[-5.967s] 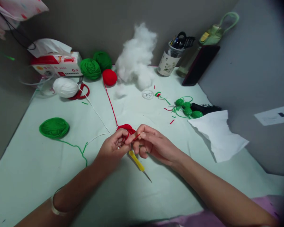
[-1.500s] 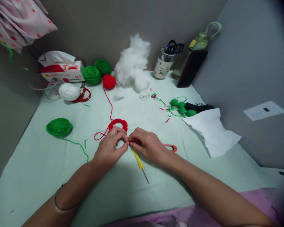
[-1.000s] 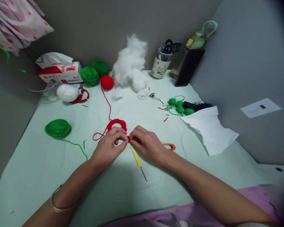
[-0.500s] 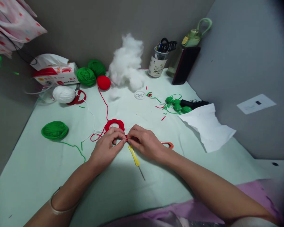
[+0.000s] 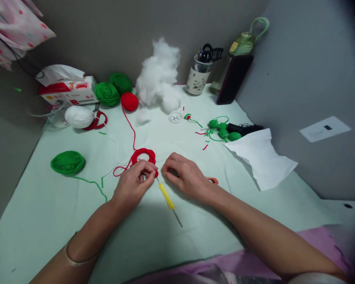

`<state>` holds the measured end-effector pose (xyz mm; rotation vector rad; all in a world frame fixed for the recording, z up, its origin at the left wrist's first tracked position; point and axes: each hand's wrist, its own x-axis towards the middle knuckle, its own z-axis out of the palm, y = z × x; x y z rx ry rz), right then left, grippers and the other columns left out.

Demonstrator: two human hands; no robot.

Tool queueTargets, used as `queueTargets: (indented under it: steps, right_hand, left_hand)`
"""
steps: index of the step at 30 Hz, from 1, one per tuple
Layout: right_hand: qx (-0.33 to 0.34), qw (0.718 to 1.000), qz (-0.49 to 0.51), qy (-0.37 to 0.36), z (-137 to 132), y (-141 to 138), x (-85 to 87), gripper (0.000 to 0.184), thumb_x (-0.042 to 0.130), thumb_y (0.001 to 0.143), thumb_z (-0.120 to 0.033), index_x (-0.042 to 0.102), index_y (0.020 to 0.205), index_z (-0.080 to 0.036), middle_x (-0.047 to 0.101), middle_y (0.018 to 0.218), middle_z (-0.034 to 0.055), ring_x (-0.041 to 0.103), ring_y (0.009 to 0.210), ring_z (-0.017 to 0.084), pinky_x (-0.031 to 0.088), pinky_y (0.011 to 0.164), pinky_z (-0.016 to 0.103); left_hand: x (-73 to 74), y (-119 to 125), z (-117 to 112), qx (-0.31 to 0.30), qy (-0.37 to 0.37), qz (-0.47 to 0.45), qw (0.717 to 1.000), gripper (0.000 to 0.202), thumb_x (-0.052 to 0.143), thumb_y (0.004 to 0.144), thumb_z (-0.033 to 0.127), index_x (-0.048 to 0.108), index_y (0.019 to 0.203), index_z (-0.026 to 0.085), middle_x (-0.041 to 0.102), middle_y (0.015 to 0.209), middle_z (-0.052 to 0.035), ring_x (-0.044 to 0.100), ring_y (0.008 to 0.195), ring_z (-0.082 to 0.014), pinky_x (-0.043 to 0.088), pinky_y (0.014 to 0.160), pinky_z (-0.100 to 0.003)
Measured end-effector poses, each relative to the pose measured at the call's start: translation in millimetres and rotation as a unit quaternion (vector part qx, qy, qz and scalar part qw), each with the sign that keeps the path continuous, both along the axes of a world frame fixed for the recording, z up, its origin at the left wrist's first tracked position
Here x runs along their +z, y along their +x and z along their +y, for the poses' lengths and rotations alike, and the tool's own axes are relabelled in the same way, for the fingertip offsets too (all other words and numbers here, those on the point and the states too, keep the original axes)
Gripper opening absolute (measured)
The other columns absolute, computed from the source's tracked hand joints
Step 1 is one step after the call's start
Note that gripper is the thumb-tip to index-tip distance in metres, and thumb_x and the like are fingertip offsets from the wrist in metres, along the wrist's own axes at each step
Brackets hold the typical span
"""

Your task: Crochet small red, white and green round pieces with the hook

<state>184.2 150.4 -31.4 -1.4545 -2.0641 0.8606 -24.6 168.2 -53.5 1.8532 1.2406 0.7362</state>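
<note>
My left hand (image 5: 133,180) is closed in a pinch on a small piece of red crochet (image 5: 156,173), most of which its fingers hide. Just to the right, my right hand (image 5: 185,174) rests with curled fingers, thumb and fingertips close together; whether a thread lies in them I cannot make out. Between the hands slants a crochet hook (image 5: 166,196) with a yellow handle, its upper end reaching the red piece. Behind my left hand lies a ring of red crochet (image 5: 143,151) with loose red yarn. An orange item (image 5: 213,180) is partly hidden behind my right wrist.
Green yarn (image 5: 67,162), white yarn (image 5: 79,116) and a red ball (image 5: 129,101) are on the left. Red-handled scissors (image 5: 100,120), white stuffing (image 5: 159,79), a cup of tools (image 5: 198,79), green crochet pieces (image 5: 223,133) and crumpled white paper (image 5: 262,157) stand further round.
My right hand has moved a little to the right, away from my left fingers. The small red piece and the upper part of the hook show more now.
</note>
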Motion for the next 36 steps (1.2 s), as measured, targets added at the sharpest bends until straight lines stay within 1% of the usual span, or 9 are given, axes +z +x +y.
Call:
queueTargets:
  steps: [6,9,15,18,22,25,28,32,36]
  right_hand:
    - [0.02,0.999,0.014,0.023,-2,-2,-4.6,0.001,0.068,0.098,-0.018,0.068,0.097,-0.019,0.065,0.098,0.003,0.059,0.083,0.015,0.043,0.075,0.028]
    - [0.036,0.999,0.003,0.035,-3,-5,-6.1,0.007,0.073,0.096,-0.021,0.068,0.099,-0.018,0.065,0.1,0.0039,0.06,0.086,0.016,0.044,0.077,0.028]
    - [0.029,0.999,-0.016,0.036,-3,-10,-6.0,0.009,0.067,0.101,-0.027,0.07,0.098,-0.019,0.065,0.096,0.0045,0.06,0.086,0.017,0.045,0.077,0.029]
    - [0.026,0.999,-0.012,0.021,-3,-11,-5.1,0.012,0.062,0.102,-0.022,0.07,0.094,-0.019,0.065,0.094,0.004,0.06,0.083,0.016,0.044,0.075,0.029]
    - [0.008,1.0,-0.001,-0.002,-2,-11,-2.6,0.012,0.063,0.098,-0.015,0.07,0.088,-0.018,0.065,0.089,0.0024,0.058,0.077,0.014,0.042,0.07,0.027]
    - [-0.006,1.0,0.012,-0.009,-2,-8,-1.1,0.012,0.063,0.096,-0.012,0.07,0.088,-0.018,0.066,0.09,0.0021,0.058,0.075,0.013,0.042,0.071,0.027]
    - [0.0,1.0,0.013,-0.004,-2,-5,-1.0,0.011,0.064,0.095,-0.012,0.071,0.091,-0.019,0.066,0.093,0.0023,0.059,0.077,0.014,0.042,0.072,0.027]
    - [0.018,1.0,-0.001,0.003,-3,-3,-2.5,0.001,0.07,0.096,-0.021,0.071,0.097,-0.02,0.066,0.095,0.0027,0.059,0.082,0.016,0.042,0.074,0.028]
    - [0.025,1.0,-0.014,0.001,-3,-6,-3.1,0.01,0.074,0.096,-0.029,0.071,0.098,-0.02,0.066,0.095,0.003,0.059,0.082,0.016,0.043,0.074,0.029]
  left_hand:
    - [2.2,-1,3,-0.019,-0.013,-0.002,1.0,0.012,0.062,0.094,0.027,0.07,0.088,0.022,0.078,0.096,-0.0032,0.062,0.069,-0.0148,0.047,0.062,-0.028]
    - [5.0,-1,3,-0.033,-0.016,-0.003,0.999,0.012,0.062,0.094,0.027,0.071,0.088,0.022,0.077,0.096,-0.0033,0.064,0.072,-0.0155,0.048,0.065,-0.028]
    - [5.5,-2,3,-0.038,-0.012,-0.006,0.999,0.013,0.061,0.095,0.028,0.073,0.09,0.022,0.078,0.099,-0.0045,0.066,0.076,-0.0172,0.051,0.068,-0.029]
    - [3.4,-2,3,-0.037,-0.009,-0.009,0.999,0.013,0.062,0.094,0.028,0.073,0.09,0.022,0.078,0.102,-0.0057,0.068,0.08,-0.0188,0.052,0.069,-0.03]
    - [2.1,-3,3,-0.035,-0.007,-0.011,0.999,0.013,0.064,0.093,0.028,0.074,0.088,0.022,0.078,0.105,-0.007,0.07,0.084,-0.0198,0.055,0.072,-0.031]
    - [2.1,-4,3,-0.034,-0.008,-0.01,0.999,0.012,0.064,0.093,0.027,0.075,0.087,0.022,0.078,0.107,-0.0072,0.07,0.083,-0.0193,0.056,0.072,-0.03]
    - [1.7,-4,3,-0.034,-0.007,-0.008,0.999,0.012,0.065,0.092,0.027,0.075,0.087,0.022,0.078,0.108,-0.0074,0.07,0.082,-0.0187,0.056,0.072,-0.03]
    - [1.7,-4,3,-0.032,-0.006,-0.005,0.999,0.012,0.066,0.092,0.028,0.075,0.086,0.022,0.078,0.11,-0.0079,0.07,0.081,-0.0188,0.057,0.071,-0.03]
    - [2.7,-4,3,-0.031,-0.006,-0.001,1.0,0.011,0.066,0.092,0.028,0.075,0.086,0.022,0.078,0.109,-0.0078,0.069,0.078,-0.018,0.057,0.071,-0.031]
